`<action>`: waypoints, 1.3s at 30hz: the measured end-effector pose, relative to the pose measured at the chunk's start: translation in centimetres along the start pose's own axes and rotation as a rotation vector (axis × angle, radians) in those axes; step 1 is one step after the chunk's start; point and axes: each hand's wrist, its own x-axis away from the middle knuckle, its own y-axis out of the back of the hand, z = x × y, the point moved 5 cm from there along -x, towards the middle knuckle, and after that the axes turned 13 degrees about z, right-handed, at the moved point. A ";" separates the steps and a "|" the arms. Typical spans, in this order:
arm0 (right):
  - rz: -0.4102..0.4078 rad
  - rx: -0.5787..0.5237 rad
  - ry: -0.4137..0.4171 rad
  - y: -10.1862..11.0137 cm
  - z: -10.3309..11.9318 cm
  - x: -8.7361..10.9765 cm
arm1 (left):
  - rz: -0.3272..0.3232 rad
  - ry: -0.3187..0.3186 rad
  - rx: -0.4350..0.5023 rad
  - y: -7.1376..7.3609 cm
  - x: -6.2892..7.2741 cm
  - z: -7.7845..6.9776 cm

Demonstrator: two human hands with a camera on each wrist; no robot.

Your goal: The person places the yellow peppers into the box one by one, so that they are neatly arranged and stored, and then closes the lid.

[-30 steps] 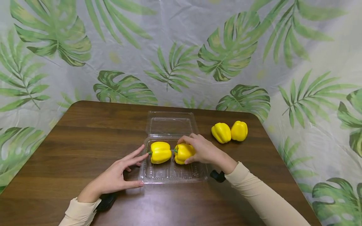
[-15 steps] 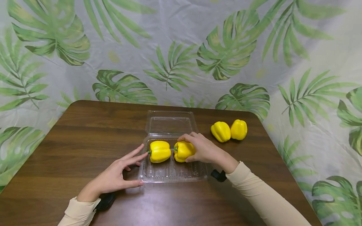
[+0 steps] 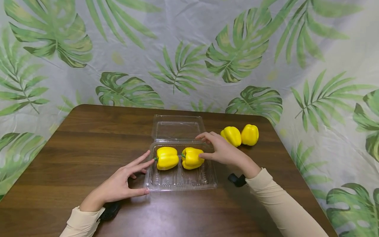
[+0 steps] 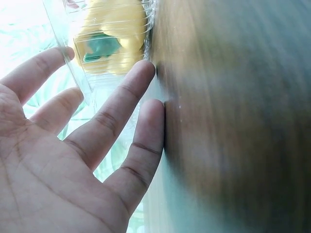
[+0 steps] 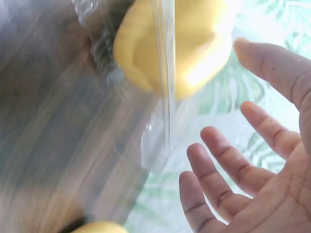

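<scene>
Two yellow bell peppers lie side by side in the back half of a clear plastic clamshell container (image 3: 183,188), stems to the left. My left hand (image 3: 119,184) has its fingers spread at the container's left rim; a fingertip sits by the stem of the left bell pepper (image 3: 167,158). In the left wrist view the lower fingers (image 4: 114,119) rest near the tabletop. My right hand (image 3: 223,149) hovers over the right rim with spread fingers, thumb tip beside the right bell pepper (image 3: 190,159). In the right wrist view a gap shows between thumb and bell pepper (image 5: 199,58).
Two more yellow bell peppers, one partly behind the right hand (image 3: 231,135) and one farther right (image 3: 250,135), lie on the brown wooden table (image 3: 97,141). The container's lid (image 3: 178,128) is folded back behind it. A leaf-patterned cloth (image 3: 183,49) hangs behind the table.
My right hand has let go of the right bell pepper and moved up and to the right, its fingers spreading. That pepper stays in the container. The left hand has barely moved.
</scene>
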 end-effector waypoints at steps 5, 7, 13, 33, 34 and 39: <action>-0.075 -0.056 -0.032 1.4 -1.7 0.9 | -0.001 0.001 -0.006 0.0 0.0 0.0; -0.107 -0.058 -0.057 2.0 -2.4 1.3 | -0.002 0.000 -0.008 0.0 0.0 0.0; -0.166 -0.057 -0.144 3.3 -5.2 2.3 | 0.001 0.006 -0.001 -0.1 0.1 0.1; -0.225 0.011 -0.261 4.4 -10.8 3.8 | -0.001 0.010 -0.008 0.1 0.0 0.0; -0.224 0.012 -0.263 4.3 -10.9 3.8 | 0.000 0.011 -0.009 0.1 0.0 0.0; -0.214 -0.001 -0.292 4.2 -11.3 3.7 | 0.000 0.012 -0.008 0.1 0.0 -0.1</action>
